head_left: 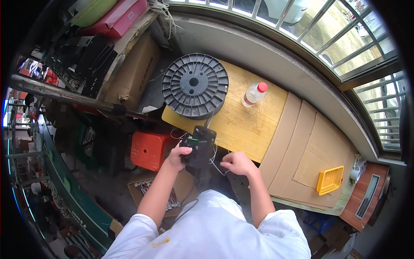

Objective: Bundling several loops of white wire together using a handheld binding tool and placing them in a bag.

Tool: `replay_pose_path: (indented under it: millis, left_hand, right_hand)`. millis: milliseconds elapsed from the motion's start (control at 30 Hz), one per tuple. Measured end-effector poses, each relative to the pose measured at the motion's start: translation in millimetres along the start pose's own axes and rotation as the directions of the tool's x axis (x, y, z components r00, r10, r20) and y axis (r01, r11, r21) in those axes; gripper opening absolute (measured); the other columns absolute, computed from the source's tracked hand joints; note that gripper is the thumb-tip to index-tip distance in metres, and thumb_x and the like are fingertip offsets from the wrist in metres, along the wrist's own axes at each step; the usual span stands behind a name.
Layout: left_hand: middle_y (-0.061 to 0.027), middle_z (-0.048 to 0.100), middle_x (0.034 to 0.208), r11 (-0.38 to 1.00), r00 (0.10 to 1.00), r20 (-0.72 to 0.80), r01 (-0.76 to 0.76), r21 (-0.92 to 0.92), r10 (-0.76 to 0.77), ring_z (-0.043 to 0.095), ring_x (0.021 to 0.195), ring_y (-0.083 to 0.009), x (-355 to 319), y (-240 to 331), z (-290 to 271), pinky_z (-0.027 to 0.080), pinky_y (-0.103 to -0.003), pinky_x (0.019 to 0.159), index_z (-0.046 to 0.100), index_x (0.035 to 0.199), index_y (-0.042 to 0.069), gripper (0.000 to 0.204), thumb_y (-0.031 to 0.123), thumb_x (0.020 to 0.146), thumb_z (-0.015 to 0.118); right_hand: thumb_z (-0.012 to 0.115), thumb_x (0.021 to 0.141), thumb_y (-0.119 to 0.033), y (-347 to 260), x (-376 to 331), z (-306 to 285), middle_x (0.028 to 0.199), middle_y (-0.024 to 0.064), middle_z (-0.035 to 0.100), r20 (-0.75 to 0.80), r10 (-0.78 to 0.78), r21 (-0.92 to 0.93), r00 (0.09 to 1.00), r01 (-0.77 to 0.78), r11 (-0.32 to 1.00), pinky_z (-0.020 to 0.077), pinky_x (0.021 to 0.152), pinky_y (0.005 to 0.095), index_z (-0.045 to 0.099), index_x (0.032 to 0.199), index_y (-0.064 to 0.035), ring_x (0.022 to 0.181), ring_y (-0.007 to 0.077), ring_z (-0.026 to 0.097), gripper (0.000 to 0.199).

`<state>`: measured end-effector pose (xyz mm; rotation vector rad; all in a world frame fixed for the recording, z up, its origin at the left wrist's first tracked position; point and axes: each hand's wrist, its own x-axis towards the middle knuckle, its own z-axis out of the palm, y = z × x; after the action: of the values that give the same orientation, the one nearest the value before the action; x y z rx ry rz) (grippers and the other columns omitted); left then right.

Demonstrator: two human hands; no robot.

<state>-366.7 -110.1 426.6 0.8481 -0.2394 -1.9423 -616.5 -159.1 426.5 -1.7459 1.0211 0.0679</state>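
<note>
My left hand (176,157) is closed around a black boxy device (199,149) with a small green strip on it. A thin white cable (217,166) runs below and beside the device. Its lower end reaches my right hand (239,164), whose fingers are curled in a pinch around the cable. Just beyond the device, a large black plastic spool (195,84) lies flat on the yellow wooden table (258,131). Between spool and device a strand of cable shows. Part of the device's underside is hidden by my hand.
A clear bottle with a red cap (254,94) stands on the table. To the right lie cardboard sheets (297,146) and a yellow basket (330,180). A red stool (151,149) and a cardboard box of parts (174,192) sit at left. A barred window runs along the far wall.
</note>
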Motion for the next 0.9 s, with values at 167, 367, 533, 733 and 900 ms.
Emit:
replay_pose_path:
  millis: [167,367,533,733,900]
  left_hand:
    - [-0.008,0.063,0.094,0.95,0.961,0.229,0.08,0.302,-0.154,0.06,0.084,-0.0154,12,17,43,0.048,-0.026,0.077,0.053,0.113,-0.003,0.063,0.015,0.055,0.068]
    - [-0.0057,0.063,0.097,0.863,0.974,0.189,0.014,0.504,-0.126,0.059,0.087,-0.0119,17,33,60,0.046,-0.026,0.08,0.055,0.114,-0.002,0.061,0.01,0.057,0.073]
    - [-0.0043,0.063,0.086,0.868,0.995,0.084,-0.087,0.489,0.052,0.059,0.077,-0.0121,47,59,82,0.046,-0.025,0.072,0.058,0.103,0.0,0.052,0.013,0.055,0.07]
    - [-0.005,0.062,0.091,0.889,0.969,0.142,-0.241,0.39,0.201,0.059,0.081,-0.0122,2,99,74,0.047,-0.025,0.076,0.056,0.108,0.0,0.053,0.015,0.059,0.07]
    - [-0.0082,0.062,0.096,0.898,0.925,-0.112,-0.314,0.308,0.362,0.06,0.083,-0.0152,-65,85,22,0.049,-0.027,0.077,0.053,0.114,-0.002,0.061,0.015,0.057,0.069]
  right_hand:
    - [0.061,0.085,-0.024,-15,88,-30,0.083,0.0172,0.067,-0.654,0.236,0.359,0.719,0.02,0.933,0.0512,0.069,0.0337,0.058,0.104,0.0079,0.077,0.023,0.065,0.038]
    - [0.047,0.093,-0.018,30,161,-71,0.056,-0.0027,0.041,0.002,-0.058,0.903,0.998,-0.027,-0.429,0.0355,0.047,0.0241,0.049,0.078,-0.0094,0.047,0.01,0.037,0.018]
    - [0.045,0.093,-0.016,-29,186,-143,0.056,-0.0037,0.042,-0.317,0.389,0.947,0.865,0.31,0.083,0.0342,0.042,0.0225,0.049,0.077,-0.0067,0.047,0.0073,0.039,0.019]
    - [0.05,0.088,-0.006,-133,236,-118,0.057,-0.0025,0.044,-0.31,0.145,0.892,0.94,0.235,0.387,0.0301,0.04,0.0196,0.055,0.08,-0.0009,0.046,0.0058,0.04,0.011]
    - [0.054,0.084,-0.007,-223,269,-22,0.059,-0.0009,0.047,-0.033,-0.059,0.875,0.998,0.058,0.481,0.0317,0.039,0.0214,0.058,0.082,0.0004,0.047,0.0082,0.045,0.008]
